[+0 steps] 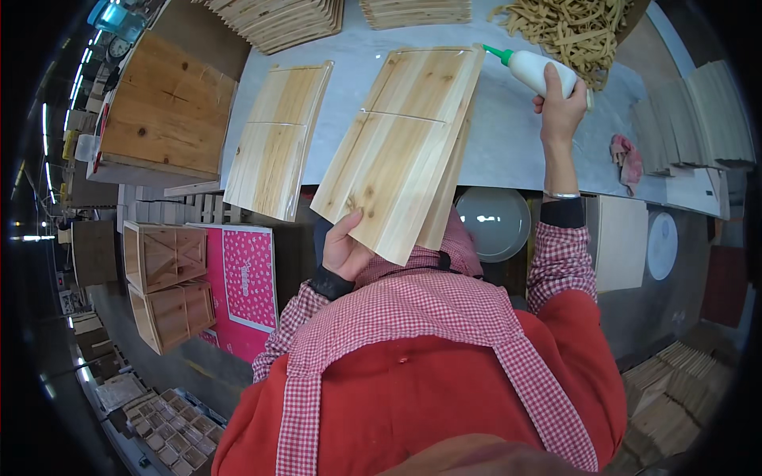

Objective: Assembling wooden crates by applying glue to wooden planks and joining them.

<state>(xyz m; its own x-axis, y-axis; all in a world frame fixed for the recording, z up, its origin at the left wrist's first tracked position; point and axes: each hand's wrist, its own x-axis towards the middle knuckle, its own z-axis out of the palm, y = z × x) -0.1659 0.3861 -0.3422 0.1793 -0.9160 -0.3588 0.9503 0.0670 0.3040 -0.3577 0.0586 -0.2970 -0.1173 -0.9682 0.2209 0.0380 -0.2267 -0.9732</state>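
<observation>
My left hand grips the near edge of a pale wooden panel, thumb on top and fingers underneath. The panel has a groove across it and another along its far end. Beneath its right side shows a second panel. In my right hand is a white glue bottle with a green nozzle. The tilted bottle's tip is at the panel's far right corner; whether it touches I cannot tell. A similar grooved panel lies to the left on the table, with shiny lines along its grooves and edge.
Stacked wooden panels and a heap of tan strips lie at the table's far side. A wooden box stands left. At right are a pink cloth and upright boards. A round basin sits below the table edge.
</observation>
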